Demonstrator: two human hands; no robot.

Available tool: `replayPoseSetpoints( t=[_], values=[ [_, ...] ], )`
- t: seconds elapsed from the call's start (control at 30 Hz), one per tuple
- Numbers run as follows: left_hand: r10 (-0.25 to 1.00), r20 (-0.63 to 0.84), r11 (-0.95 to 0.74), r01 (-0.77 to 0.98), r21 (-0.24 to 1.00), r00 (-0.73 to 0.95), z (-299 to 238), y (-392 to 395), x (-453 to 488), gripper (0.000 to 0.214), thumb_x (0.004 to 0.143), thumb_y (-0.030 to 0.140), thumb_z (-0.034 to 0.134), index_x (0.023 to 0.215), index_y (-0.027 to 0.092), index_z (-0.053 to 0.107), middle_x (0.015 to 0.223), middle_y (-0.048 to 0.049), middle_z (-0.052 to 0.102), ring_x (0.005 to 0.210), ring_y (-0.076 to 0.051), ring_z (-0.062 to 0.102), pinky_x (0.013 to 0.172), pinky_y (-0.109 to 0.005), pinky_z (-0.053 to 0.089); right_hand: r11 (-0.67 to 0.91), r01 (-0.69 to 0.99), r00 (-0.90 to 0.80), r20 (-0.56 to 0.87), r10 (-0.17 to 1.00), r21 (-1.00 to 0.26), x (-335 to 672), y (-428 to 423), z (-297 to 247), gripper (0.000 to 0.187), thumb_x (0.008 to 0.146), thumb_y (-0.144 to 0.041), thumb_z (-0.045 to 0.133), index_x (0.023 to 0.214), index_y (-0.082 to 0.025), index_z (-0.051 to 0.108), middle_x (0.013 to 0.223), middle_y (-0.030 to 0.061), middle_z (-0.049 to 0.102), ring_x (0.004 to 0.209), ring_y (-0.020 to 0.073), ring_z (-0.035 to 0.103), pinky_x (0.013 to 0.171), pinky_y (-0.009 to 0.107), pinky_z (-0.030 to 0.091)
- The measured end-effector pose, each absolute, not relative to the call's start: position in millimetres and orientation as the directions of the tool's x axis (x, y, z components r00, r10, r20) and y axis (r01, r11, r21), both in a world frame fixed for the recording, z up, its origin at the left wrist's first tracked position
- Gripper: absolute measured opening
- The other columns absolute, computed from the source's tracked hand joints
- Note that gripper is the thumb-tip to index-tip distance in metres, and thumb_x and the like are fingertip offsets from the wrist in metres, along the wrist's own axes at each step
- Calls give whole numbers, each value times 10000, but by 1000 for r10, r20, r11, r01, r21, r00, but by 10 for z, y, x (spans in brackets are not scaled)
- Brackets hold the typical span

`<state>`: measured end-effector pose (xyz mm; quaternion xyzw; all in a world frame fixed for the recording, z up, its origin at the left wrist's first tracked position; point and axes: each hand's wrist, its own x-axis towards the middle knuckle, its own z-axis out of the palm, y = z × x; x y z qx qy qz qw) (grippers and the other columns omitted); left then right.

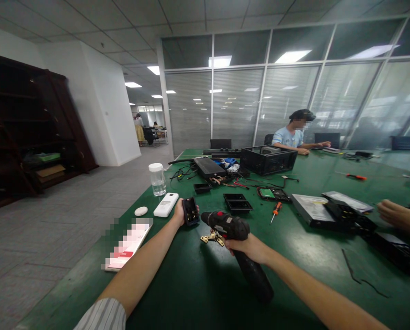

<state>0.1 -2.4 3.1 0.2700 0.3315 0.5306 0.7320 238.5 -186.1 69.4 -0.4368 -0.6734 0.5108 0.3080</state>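
Observation:
My right hand [251, 247] is wrapped round the grip of a black cordless drill [227, 225], its front end pointing left. My left hand [180, 213] grips a small black plastic box [190, 211], tilted up, with a few small gold-coloured pieces inside. The drill's front end is close to the box; whether they touch I cannot tell. Just under the drill are several brass-coloured metal pieces with holes [212, 238], partly hidden by it. A black two-compartment tray [237, 202] lies on the green table [177, 293] beyond the drill.
Left of my hands are a white device [166, 205], a white round object [141, 211] and a clear jar [157, 179]. An orange screwdriver [276, 211], a drive-like unit [316, 211] and a black case [268, 160] lie beyond. Another person's hand [399, 214] is at right; a person [292, 137] sits behind.

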Motion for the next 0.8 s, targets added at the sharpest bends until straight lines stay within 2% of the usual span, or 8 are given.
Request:
replayPoseSetpoints(
  t=[0.17, 0.43, 0.67, 0.8],
  values=[
    [964, -161, 256, -575, 777, 211, 9, 7, -9, 486, 861, 402, 309, 831, 78, 669, 660, -171, 680, 569, -282, 662, 532, -395, 523, 88, 279, -425, -41, 904, -956, 2379, -1860, 700, 208, 743, -363, 635, 743, -171, 554, 657, -20, 531, 627, 137, 466, 615, 277, 382],
    [958, -180, 278, -573, 771, 222, 13, 2, -8, 499, 863, 412, 308, 867, 72, 674, 675, -169, 685, 580, -281, 664, 545, -399, 524, 85, 279, -435, -47, 899, -957, 2410, -1809, 619, 258, 750, -414, 632, 771, -168, 557, 657, -9, 534, 625, 139, 480, 600, 273, 380],
    [960, -149, 265, -592, 761, 238, 10, 6, -21, 508, 870, 396, 298, 913, 57, 673, 699, -172, 689, 590, -278, 666, 564, -404, 525, 129, 291, -458, -20, 889, -948, 2374, -1857, 723, 212, 773, -354, 597, 679, -172, 544, 628, -13, 530, 603, 133, 467, 583, 269, 374],
    [959, -136, 261, -585, 768, 249, 6, 11, -25, 511, 870, 393, 292, 941, 55, 668, 703, -169, 689, 593, -278, 667, 566, -405, 525, 125, 288, -441, -15, 898, -949, 2380, -1847, 685, 180, 769, -336, 604, 735, -167, 553, 660, -16, 537, 614, 128, 459, 588, 268, 364]
  ],
)
